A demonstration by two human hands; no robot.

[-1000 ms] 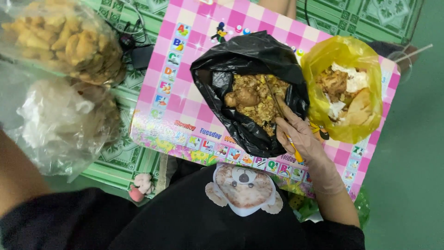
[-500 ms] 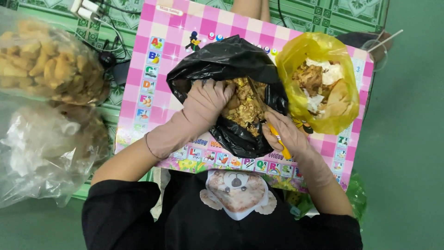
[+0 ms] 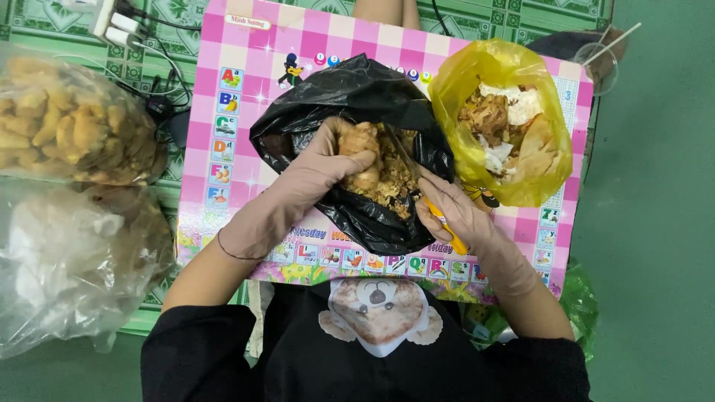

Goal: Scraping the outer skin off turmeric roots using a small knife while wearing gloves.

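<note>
My left hand (image 3: 313, 175), in a beige glove, grips a knobbly piece of ginger root (image 3: 363, 141) over an open black plastic bag (image 3: 350, 89). The bag holds brown peelings and scraps (image 3: 391, 179). My right hand (image 3: 454, 212), also gloved, holds a small knife with an orange-yellow handle (image 3: 447, 227); its blade points up into the bag beside the root. Both hands work above a pink checked children's board (image 3: 238, 97) lying across my lap.
A yellow plastic bag (image 3: 454, 97) with pale and brown pieces sits right of the black bag. Two clear bags, one of ginger roots (image 3: 67, 126) and one crumpled (image 3: 67, 268), lie at left. Cables and a charger (image 3: 112, 22) lie at top left on a green patterned mat.
My left arm came in from the left, reached into the black bag and now holds a ginger root up. The right hand with the knife stayed at the bag's right edge.
</note>
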